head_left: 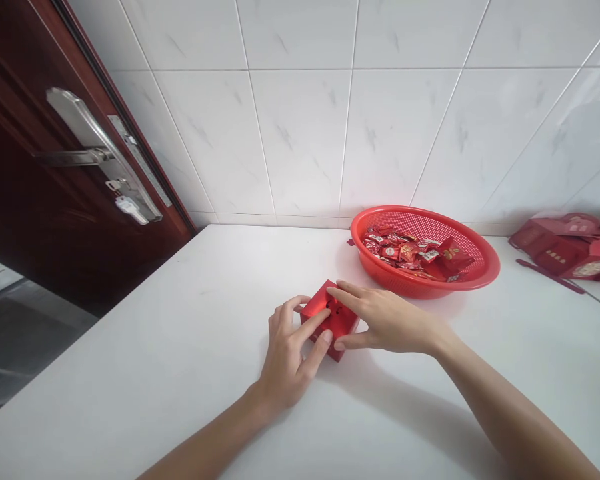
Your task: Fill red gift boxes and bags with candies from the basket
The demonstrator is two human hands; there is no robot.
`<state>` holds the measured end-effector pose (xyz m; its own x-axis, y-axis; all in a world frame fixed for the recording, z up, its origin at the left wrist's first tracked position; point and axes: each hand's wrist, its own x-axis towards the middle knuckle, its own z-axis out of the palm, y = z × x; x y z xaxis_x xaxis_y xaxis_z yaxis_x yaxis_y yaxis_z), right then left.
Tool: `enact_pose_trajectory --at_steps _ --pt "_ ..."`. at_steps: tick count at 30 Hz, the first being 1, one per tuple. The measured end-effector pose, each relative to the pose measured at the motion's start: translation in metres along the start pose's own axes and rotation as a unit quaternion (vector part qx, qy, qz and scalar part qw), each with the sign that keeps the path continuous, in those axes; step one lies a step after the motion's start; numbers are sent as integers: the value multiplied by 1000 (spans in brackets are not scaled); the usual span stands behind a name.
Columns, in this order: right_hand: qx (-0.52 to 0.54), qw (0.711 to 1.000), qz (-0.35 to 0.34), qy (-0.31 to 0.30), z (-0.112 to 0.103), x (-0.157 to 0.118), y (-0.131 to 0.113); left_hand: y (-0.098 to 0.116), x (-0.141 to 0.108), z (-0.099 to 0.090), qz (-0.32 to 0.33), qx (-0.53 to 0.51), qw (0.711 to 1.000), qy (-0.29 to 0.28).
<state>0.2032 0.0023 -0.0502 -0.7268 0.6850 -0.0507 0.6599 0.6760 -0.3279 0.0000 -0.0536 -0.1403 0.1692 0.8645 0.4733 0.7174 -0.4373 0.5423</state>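
A small shiny red box (342, 325) sits on the white table, turned at an angle, with a small dark opening in its top. My left hand (293, 347) grips its left side: the index finger presses on the top by the opening, the thumb rests along the near edge, and the other fingers curl at the far left side. From the right, my right hand (380, 317) spans the box, fingers over the top and far edge, thumb at the near right corner. My fingers partly cover the top, so the inside of the opening cannot be made out.
Behind the box, a red plastic basket (487, 270) holds many red-wrapped sweets (405, 250). Folded dark red boxes (570, 247) lie at the far right beside a thin dark red strip (550, 276). A tiled wall (300, 140) backs the table (145, 360); a brown door (20, 127) stands left.
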Motion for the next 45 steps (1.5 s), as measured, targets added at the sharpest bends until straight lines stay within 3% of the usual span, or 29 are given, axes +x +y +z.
enact_pose_trajectory --at_steps 16,31,45 --pt "52 997 61 -17 -7 -1 -7 3 1 -1 -18 0 1000 1" --pt "43 999 28 -13 -5 -2 -5 2 1 -1 -18 -1 1000 -2" --pt "44 998 38 -8 -7 -2 -8 2 0 -1 -14 -6 1000 -6"
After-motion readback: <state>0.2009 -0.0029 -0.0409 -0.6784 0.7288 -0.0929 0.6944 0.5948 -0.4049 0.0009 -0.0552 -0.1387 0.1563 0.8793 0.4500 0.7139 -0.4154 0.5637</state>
